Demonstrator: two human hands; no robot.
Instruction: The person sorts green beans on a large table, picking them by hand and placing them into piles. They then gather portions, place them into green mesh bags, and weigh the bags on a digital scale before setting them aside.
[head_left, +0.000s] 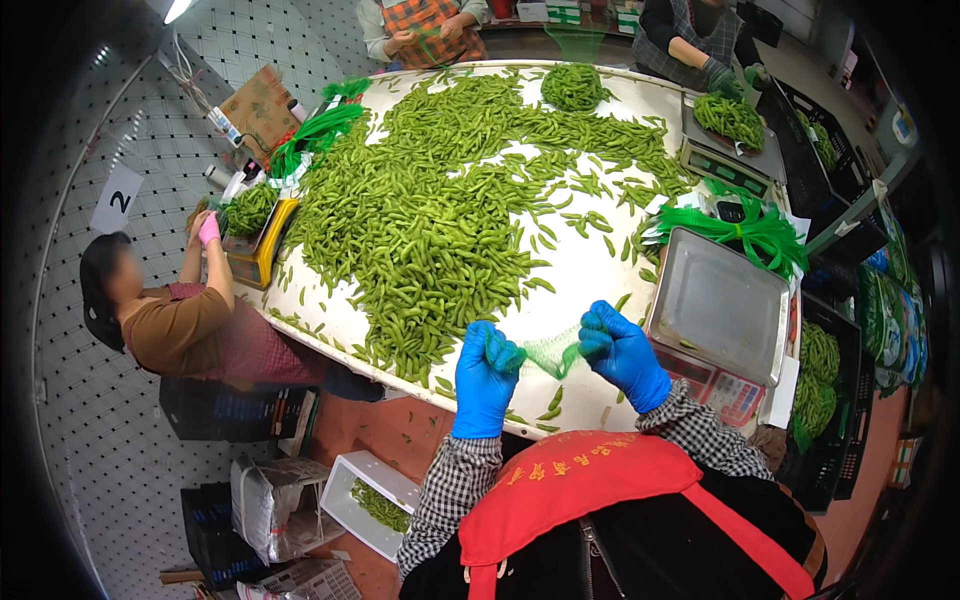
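A green mesh bag (553, 355) is stretched between my two blue-gloved hands above the near edge of the white table (574, 277). My left hand (486, 375) grips one end with closed fingers. The other end is pinched in my right hand (624, 356). No pods show in the stretched part of the mesh. Just beyond my left hand lies a large heap of green soybean pods (427, 225). To the right of my right hand is a weighing scale with a bare metal tray (716, 304). A few loose pods (553, 401) lie below the mesh.
Bundled green mesh bags (739, 229) lie behind the scale. Black crates (829, 397) with bagged pods stand at right. A person (191, 322) at left handles pods on a yellow scale (259, 251); two more work across the table. A white foam box (371, 502) sits on the floor.
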